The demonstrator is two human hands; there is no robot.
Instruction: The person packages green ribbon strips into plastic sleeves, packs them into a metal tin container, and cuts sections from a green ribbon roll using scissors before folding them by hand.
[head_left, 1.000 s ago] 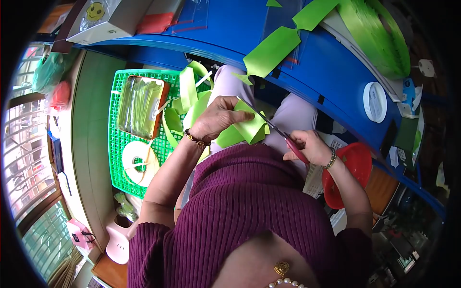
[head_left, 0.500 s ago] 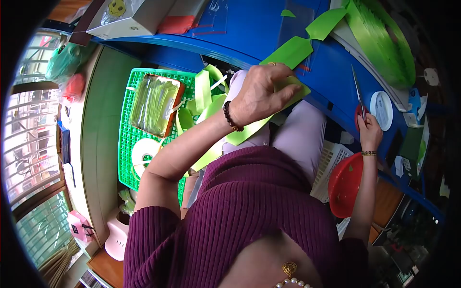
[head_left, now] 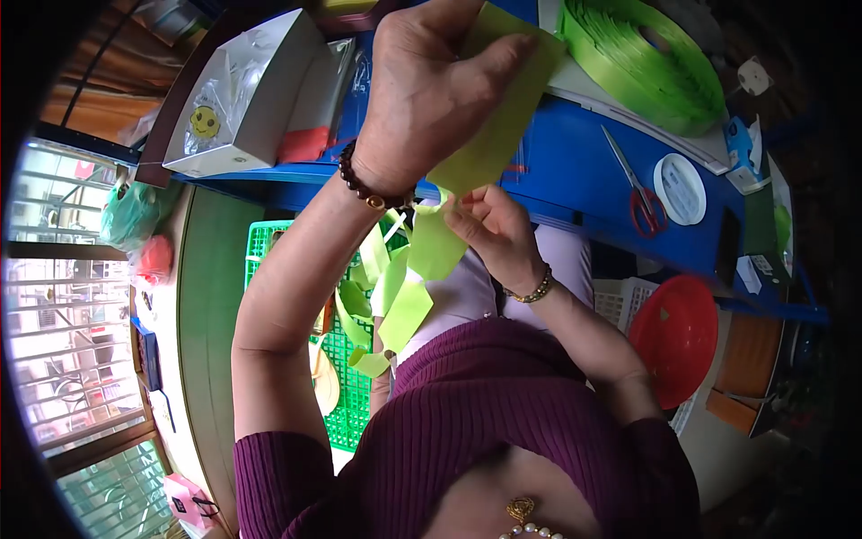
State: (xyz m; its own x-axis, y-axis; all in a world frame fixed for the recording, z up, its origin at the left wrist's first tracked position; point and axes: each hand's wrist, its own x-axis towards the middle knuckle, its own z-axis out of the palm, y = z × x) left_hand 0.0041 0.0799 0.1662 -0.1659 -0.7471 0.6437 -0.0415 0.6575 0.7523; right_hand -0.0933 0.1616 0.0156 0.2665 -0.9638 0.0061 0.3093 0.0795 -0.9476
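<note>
A wide light-green ribbon (head_left: 498, 135), pinched into narrow necks between broad segments, hangs in front of me. High up, my left hand (head_left: 431, 90) grips its upper part between thumb and fingers. Lower down, my right hand (head_left: 498, 235) pinches the ribbon at a narrow neck. Below that, more ribbon segments (head_left: 406, 314) dangle over my lap toward the green basket. Scissors with red handles (head_left: 645, 208) lie on the blue table (head_left: 575, 166), to the right of my hands. A large roll of green ribbon (head_left: 611, 67) rests beyond them.
A round white lid (head_left: 680, 189) lies beside the scissors. On the right, below the table, is a red bowl (head_left: 675, 341). A green plastic basket (head_left: 346, 409) stands at my left. A white box (head_left: 247, 99) sits at the table's far left, and a tissue pack (head_left: 742, 148) at the right.
My right hand has let go of the scissors, now on the table, and moved left to pinch the ribbon. My left hand has risen, lifting the ribbon. The view has shifted.
</note>
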